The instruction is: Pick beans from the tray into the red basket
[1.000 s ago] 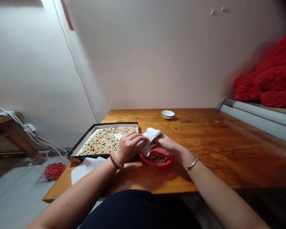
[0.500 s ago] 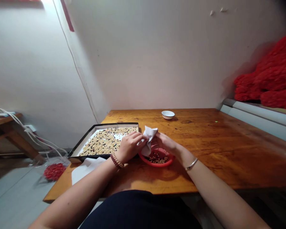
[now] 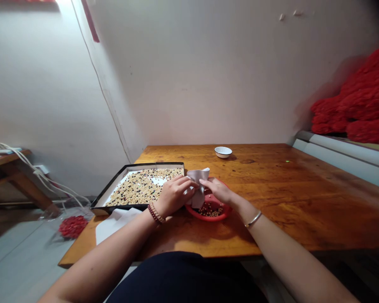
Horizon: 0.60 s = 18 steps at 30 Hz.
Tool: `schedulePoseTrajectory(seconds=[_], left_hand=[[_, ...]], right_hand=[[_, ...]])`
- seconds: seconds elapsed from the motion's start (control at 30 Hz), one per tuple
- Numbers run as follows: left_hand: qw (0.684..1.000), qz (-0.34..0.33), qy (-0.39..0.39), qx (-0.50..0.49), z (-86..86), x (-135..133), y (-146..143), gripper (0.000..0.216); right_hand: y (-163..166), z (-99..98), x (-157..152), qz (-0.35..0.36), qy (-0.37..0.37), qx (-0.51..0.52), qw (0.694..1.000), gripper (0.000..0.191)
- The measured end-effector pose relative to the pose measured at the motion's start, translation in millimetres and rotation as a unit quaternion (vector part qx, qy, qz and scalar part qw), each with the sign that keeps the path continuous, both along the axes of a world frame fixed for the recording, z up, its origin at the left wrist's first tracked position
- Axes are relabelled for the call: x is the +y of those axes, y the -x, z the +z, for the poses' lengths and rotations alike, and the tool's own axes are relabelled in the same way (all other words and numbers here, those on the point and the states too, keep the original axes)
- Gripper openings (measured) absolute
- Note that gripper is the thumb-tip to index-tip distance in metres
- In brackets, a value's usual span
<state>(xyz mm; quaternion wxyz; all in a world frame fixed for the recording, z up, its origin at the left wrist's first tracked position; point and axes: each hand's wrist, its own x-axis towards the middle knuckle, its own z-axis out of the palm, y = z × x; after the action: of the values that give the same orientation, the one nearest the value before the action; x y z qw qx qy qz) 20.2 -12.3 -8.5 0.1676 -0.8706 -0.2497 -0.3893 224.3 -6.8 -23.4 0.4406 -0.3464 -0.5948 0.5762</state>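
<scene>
A small piece of white cloth [image 3: 198, 198], folded or pouch-like, is pinched between my two hands above a red plastic bowl [image 3: 208, 218]. My left hand [image 3: 176, 194] grips its left side with bent fingers. From the right, my right hand [image 3: 220, 192] holds the upper edge, thumb on top. Pale and dark beans [image 3: 213, 209] lie in the bowl below. Whether anything is inside the cloth is hidden. Left of my left hand is a shallow black-edged tray [image 3: 106, 188], spread with mixed yellow and dark beans [image 3: 132, 190] on white.
A white enamel bowl [image 3: 223, 152] stands at the back of the wooden table [image 3: 271, 189]. Under my left forearm lies a white sheet [image 3: 115, 223]. Red bundles [image 3: 363, 101] are heaped at the right; a bag of red material [image 3: 73, 227] sits on the floor at left.
The white cloth has turned more upright and flattened. My right thumb has come over its upper edge, and both hands have shifted slightly.
</scene>
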Motion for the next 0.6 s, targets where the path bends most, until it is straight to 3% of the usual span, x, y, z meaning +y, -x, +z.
schedulePoseTrajectory(seconds=[0.13,0.33,0.47,0.6], left_hand=[[1.0,0.001,0.009,0.001,-1.5,0,0,0.011],[1.0,0.023,0.001,-0.006,-0.2,0,0,0.013],[1.0,0.011,-0.009,-0.008,0.5,-1,-1,0.016],[0.999,0.025,-0.019,-0.02,-1.1,-1,-2,0.016]], right_hand=[[-2,1.7,2,-0.032,-0.016,-0.003,0.999,0.048],[-2,2.4,5,-0.086,-0.046,0.042,0.994,0.042],[-3,5.8,0,-0.021,-0.008,0.028,0.999,0.04],[-6,12.9,-7,0.045,0.035,0.034,0.998,0.018]])
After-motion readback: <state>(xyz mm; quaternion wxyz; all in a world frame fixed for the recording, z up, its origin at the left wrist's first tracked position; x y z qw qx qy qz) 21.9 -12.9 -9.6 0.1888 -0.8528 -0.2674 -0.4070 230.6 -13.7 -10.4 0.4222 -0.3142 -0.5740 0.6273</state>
